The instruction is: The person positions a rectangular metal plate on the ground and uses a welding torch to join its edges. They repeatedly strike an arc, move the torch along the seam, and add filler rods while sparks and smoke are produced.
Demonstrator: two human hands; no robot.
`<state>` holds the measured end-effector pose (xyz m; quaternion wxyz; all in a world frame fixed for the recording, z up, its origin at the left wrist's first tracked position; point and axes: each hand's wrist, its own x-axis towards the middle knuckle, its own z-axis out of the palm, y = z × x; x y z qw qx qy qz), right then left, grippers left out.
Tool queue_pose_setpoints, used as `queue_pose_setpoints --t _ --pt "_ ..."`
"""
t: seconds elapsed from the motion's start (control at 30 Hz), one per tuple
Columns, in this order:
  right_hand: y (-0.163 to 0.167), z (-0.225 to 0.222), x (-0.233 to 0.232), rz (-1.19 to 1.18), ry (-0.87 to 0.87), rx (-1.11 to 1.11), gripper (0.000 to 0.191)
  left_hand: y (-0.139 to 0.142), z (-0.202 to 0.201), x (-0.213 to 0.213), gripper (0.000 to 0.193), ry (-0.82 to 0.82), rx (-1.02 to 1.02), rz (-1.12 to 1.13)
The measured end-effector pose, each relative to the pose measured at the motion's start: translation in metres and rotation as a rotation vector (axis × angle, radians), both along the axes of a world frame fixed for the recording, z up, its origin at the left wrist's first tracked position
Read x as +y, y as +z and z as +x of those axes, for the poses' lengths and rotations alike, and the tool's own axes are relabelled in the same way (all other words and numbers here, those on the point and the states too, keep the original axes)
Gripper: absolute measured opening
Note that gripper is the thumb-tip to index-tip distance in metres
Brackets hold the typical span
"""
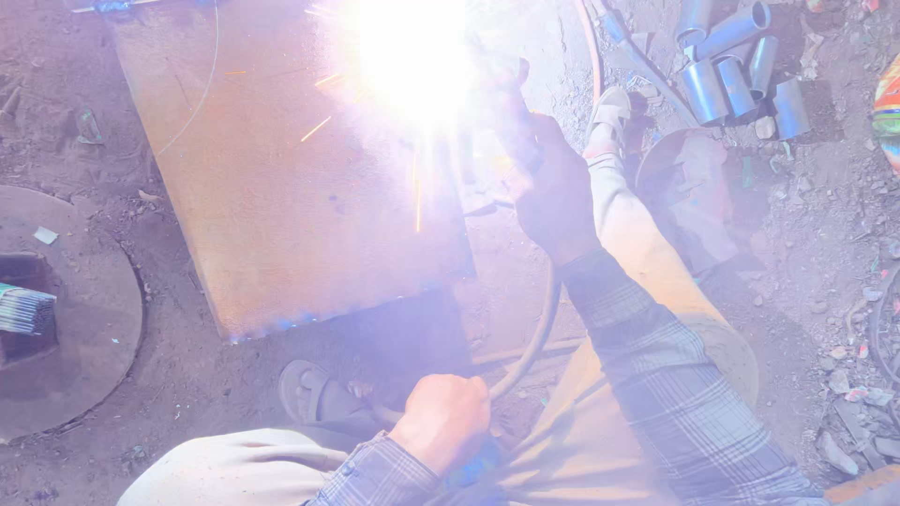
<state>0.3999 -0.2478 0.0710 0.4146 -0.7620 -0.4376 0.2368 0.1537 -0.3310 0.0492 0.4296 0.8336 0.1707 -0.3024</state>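
White glare above the rusty steel plate (281,187) hides the tool tip in the right hand (553,192).

- The steel plate (281,187) is rusty orange-brown, washed pale violet toward the glare.
- The welding arc (412,56) burns blinding white, throwing thin orange-yellow sparks.
- The right hand (553,197) looks dark in a brownish-purple glove.
- The left hand (442,420) is bare and tinted pink-orange.
- Both shirt sleeves (675,394) carry a grey-blue plaid check.
- The trousers (637,244) are pale beige.
- The sandal (314,389) is grey-brown; the other sandal (609,117) looks whitish.
- The cable (539,337) is dull tan-grey.
- The pipe pieces (736,66) are bluish grey.
- The round disc (84,309) is brown-grey, and the welding rods (26,309) on it are grey-white striped.
- The dirt ground (825,244) is dusty grey-brown.
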Motion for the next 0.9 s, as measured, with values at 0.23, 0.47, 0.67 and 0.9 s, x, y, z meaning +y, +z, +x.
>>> queue_pose_setpoints --t 0.23,0.47,0.67,0.9 --pt "0.014 -0.003 0.001 -0.053 -0.030 -0.103 0.047 0.003 0.002 0.006 0.023 -0.060 0.018 -0.010" --pt "0.019 -0.001 0.004 -0.048 -0.001 -0.133 0.058 0.008 0.001 0.004 0.021 -0.145 -0.098 0.097" --pt "0.018 -0.004 0.002 -0.071 -0.016 -0.121 0.055 0.004 -0.003 0.000 0.021 -0.105 -0.144 0.111" --pt "0.007 -0.004 -0.004 0.055 0.136 -0.285 0.047 0.003 0.002 0.003 0.022 0.037 0.055 -0.032"
